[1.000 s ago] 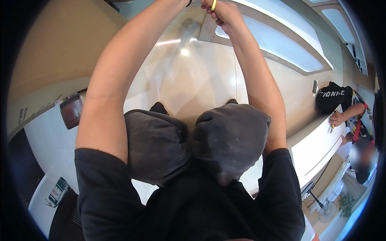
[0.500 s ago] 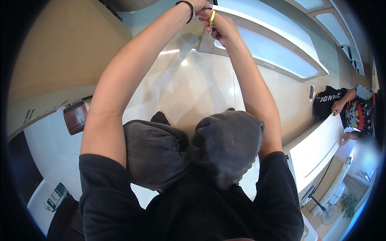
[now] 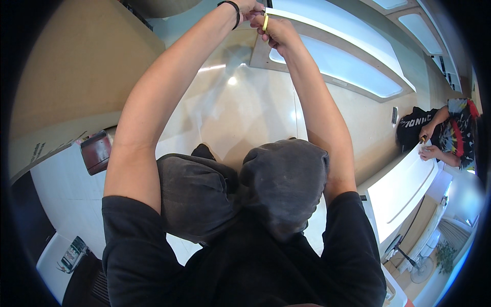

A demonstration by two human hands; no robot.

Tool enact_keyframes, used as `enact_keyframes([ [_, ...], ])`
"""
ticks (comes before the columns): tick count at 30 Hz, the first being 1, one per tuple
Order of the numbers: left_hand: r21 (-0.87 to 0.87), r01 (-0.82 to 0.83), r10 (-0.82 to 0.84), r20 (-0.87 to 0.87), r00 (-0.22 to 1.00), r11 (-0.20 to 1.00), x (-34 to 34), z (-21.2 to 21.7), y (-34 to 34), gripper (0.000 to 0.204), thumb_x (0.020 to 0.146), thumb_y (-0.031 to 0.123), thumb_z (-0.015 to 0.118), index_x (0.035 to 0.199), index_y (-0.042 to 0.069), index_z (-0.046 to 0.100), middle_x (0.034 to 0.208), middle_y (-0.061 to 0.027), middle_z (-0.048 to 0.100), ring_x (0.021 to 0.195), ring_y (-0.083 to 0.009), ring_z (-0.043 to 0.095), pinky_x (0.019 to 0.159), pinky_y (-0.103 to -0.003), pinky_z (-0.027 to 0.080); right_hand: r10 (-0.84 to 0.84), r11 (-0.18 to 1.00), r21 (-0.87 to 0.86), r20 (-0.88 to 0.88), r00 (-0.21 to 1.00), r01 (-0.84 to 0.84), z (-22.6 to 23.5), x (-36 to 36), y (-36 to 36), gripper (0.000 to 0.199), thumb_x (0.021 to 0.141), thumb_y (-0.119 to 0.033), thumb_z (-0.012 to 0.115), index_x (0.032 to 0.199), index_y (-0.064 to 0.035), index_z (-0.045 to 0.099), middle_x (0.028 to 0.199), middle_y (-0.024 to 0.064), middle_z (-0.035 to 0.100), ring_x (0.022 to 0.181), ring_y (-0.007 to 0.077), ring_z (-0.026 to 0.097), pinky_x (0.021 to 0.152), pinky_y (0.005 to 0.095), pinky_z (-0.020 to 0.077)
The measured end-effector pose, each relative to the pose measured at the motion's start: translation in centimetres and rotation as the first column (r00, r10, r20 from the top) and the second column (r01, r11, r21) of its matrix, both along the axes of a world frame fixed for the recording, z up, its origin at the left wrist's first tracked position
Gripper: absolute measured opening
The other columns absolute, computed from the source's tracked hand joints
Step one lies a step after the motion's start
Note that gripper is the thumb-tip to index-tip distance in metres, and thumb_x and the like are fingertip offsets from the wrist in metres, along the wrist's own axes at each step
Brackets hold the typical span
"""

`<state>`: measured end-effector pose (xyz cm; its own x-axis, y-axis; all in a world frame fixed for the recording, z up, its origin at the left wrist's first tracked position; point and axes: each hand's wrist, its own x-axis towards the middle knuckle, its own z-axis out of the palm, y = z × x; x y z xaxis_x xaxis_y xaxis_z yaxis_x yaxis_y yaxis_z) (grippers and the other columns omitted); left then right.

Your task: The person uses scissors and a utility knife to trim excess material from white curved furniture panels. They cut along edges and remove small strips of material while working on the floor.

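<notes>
Both my arms reach out to the far edge of the view. My left hand (image 3: 247,9), below a black wristband (image 3: 235,12), has its fingers closed at the near-left end of a long white panel (image 3: 332,23). A small dark piece shows at its fingertips; its kind is too small to tell. Right beside it, my right hand (image 3: 277,31) is curled round a slim yellow curved handle (image 3: 265,22). The rest of that tool is hidden. Under the white panel runs a wooden frame with a pale translucent inset (image 3: 348,64).
On the right, another person's hands (image 3: 428,146) hold an orange-and-black tool at a second white panel (image 3: 401,192). A phone-like object (image 3: 394,115) lies nearby. A big brown board (image 3: 84,61) stands left, beside a dark red box (image 3: 95,152). My knees (image 3: 286,179) are bent below me.
My hands stay together at the panel's end, shifted only slightly with the view. The other person's lower hand has moved up beside the hand with the tool.
</notes>
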<state>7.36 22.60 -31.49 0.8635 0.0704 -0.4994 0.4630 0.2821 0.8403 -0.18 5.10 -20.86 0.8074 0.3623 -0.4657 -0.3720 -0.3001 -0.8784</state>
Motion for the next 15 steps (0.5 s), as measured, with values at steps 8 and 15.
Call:
enact_keyframes([
  [8,-0.098,0.241,-0.236,0.056,0.970,0.966,-0.5,1.3,1.3,0.020,0.092,0.004,0.053,0.078,-0.003,0.065,0.072,-0.0155,0.065,0.059,-0.0265,0.062,0.054,-0.038,0.051,0.026,0.999,0.044,-0.094,0.995,-0.022,1.4,-0.1,0.4,0.026,0.082,-0.034,0.075,0.088,-0.0087,0.072,0.068,-0.0060,0.059,0.050,-0.0013,0.046,0.045,0.0176,0.0233],
  [15,-0.096,0.137,-0.138,0.006,0.990,0.986,0.0,0.8,1.5,0.016,0.088,0.003,0.055,0.077,-0.002,0.066,0.069,-0.0139,0.065,0.058,-0.0245,0.062,0.052,-0.036,0.050,0.055,0.998,0.028,-0.137,0.989,-0.052,2.1,0.6,1.1,0.024,0.083,-0.037,0.074,0.083,-0.0137,0.069,0.066,-0.0081,0.058,0.051,-0.0029,0.046,0.046,0.0167,0.0203],
])
